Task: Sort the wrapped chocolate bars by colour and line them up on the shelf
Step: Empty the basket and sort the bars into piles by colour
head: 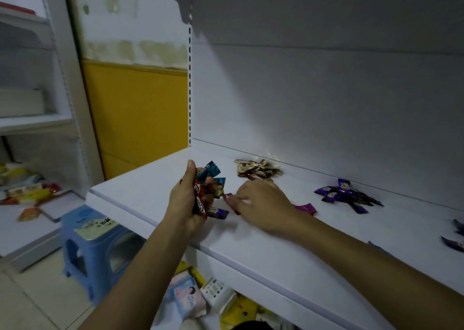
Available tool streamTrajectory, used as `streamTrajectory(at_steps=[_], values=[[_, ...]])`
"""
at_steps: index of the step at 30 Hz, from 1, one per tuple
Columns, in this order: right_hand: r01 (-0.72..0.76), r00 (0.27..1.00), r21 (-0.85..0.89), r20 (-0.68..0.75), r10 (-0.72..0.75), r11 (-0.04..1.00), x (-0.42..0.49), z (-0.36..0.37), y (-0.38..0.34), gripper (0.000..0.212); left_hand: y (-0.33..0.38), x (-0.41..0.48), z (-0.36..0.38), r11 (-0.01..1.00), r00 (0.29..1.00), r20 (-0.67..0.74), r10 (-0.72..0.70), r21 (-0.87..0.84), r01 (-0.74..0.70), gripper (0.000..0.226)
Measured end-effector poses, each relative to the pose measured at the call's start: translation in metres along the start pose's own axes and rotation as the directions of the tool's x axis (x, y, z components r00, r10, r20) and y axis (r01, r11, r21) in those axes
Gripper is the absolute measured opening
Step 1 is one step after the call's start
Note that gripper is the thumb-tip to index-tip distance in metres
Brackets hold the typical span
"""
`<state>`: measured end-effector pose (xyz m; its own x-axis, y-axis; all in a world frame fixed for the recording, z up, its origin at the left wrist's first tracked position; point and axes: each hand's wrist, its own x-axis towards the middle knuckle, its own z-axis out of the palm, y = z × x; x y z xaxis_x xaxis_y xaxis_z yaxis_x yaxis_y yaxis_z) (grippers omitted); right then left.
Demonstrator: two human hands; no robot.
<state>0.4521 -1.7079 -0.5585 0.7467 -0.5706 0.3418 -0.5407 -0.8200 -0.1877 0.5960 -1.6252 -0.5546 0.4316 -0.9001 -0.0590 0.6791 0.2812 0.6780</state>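
My left hand (184,199) grips a mixed bunch of wrapped chocolate bars (209,189) in blue, red and purple above the white shelf (155,179). Just to its right, my right hand (261,204) pinches a dark red bar (229,201) beside the bunch. A pile of gold bars (258,170) lies near the shelf's back wall. Further right lies a pile of dark purple bars (346,194). A single magenta bar (305,208) rests on the shelf behind my right wrist.
More dark blue bars (455,236) lie at the shelf's right edge. A blue plastic stool (93,244) stands on the floor at the left. Assorted packets (200,297) fill the lower shelf. A second shelf unit with snacks (30,189) stands far left.
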Motion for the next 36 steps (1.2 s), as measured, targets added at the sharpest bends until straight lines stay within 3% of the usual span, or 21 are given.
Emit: streamTrajectory(at_steps=[3,4,8,11,14,17,19,21,23,26,28,32,36], values=[[-0.027,0.977,0.453,-0.176,0.119,0.891,-0.006,-0.007,-0.009,0.018,-0.005,0.003,0.002,0.999,0.999,-0.034,-0.002,-0.043,0.000,0.033],[-0.006,0.973,0.532,-0.193,0.129,0.847,-0.007,-0.009,-0.012,0.013,-0.008,0.004,0.004,0.998,0.999,-0.037,-0.005,-0.055,0.003,0.033],[0.011,0.975,0.571,-0.188,0.118,0.821,-0.001,-0.013,-0.022,0.006,-0.017,0.011,0.010,1.000,0.997,-0.076,0.011,-0.023,-0.013,0.038],[-0.027,0.950,0.680,-0.211,0.231,0.733,0.010,-0.014,-0.022,0.016,-0.009,0.021,0.010,0.998,0.986,-0.150,0.068,0.004,-0.068,0.035],[-0.161,0.878,0.858,-0.101,0.467,0.487,0.020,-0.014,-0.011,0.016,0.003,0.030,0.001,0.994,0.966,-0.232,0.112,0.029,-0.108,0.033],[-0.306,0.735,0.911,0.041,0.676,0.277,0.031,-0.016,0.012,0.007,0.005,0.032,-0.012,0.992,0.966,-0.232,0.117,0.069,-0.103,0.034],[-0.355,0.643,0.922,0.120,0.756,0.155,0.044,-0.018,0.024,0.009,0.002,0.033,-0.014,0.987,0.969,-0.204,0.137,0.107,-0.117,0.034],[-0.424,0.622,0.901,0.213,0.754,0.095,0.054,-0.019,0.028,0.016,-0.001,0.034,-0.014,0.978,0.971,-0.175,0.165,0.158,-0.138,0.034],[-0.481,0.683,0.869,0.288,0.671,0.118,0.059,-0.016,0.020,0.020,-0.004,0.034,-0.013,0.961,0.970,-0.139,0.197,0.224,-0.163,0.035],[-0.406,0.878,0.824,0.234,0.417,0.394,0.054,-0.003,-0.003,0.024,-0.007,0.033,-0.013,0.925,0.964,-0.108,0.243,0.324,-0.197,0.034],[-0.262,0.956,0.813,0.146,0.253,0.520,0.048,0.003,-0.019,0.007,-0.007,0.032,-0.013,0.915,0.962,-0.087,0.257,0.343,-0.213,0.033],[-0.214,0.949,0.822,0.047,0.313,0.527,0.043,0.003,-0.024,0.009,-0.007,0.029,-0.011,0.891,0.961,-0.057,0.272,0.392,-0.229,0.031],[-0.240,0.905,0.873,0.043,0.423,0.424,0.037,-0.001,-0.015,0.008,-0.008,0.028,-0.009,0.893,0.964,-0.076,0.255,0.402,-0.205,0.029]])
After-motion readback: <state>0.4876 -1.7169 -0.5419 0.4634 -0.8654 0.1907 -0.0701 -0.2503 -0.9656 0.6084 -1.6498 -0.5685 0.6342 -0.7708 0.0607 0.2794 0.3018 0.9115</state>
